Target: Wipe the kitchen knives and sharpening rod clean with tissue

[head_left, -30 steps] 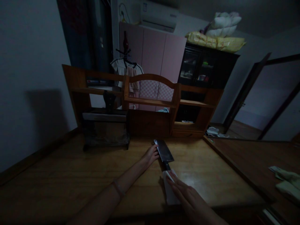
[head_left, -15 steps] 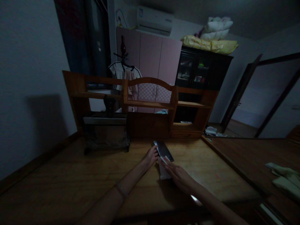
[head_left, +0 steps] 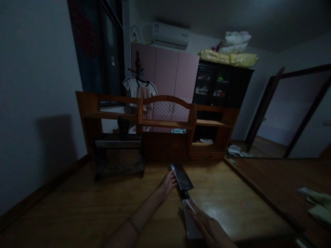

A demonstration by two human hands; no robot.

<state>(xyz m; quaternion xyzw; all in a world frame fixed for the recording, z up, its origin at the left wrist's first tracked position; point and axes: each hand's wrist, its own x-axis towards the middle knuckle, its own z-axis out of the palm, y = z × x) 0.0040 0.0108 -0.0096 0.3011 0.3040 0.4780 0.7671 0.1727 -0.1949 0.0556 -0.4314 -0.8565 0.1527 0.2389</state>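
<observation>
A cleaver with a wide, dark blade points away from me over the wooden desk, its black handle toward me. My left hand grips the blade along its left edge near the far end, with the fingers closed on it. A white cloth or paper wipe hangs around the near end of the handle. My right hand presses this wipe against the handle, fingers together. The wipe hides the end of the handle.
A dark, boxy appliance stands on the desk at the left. Along the back runs a wooden shelf unit. To the right, a raised edge borders a brown surface holding pale cloth.
My right hand and the wipe have slid from the blade's near end down onto the handle, toward me. My left hand keeps its hold on the blade. The camera view has tilted up slightly.
</observation>
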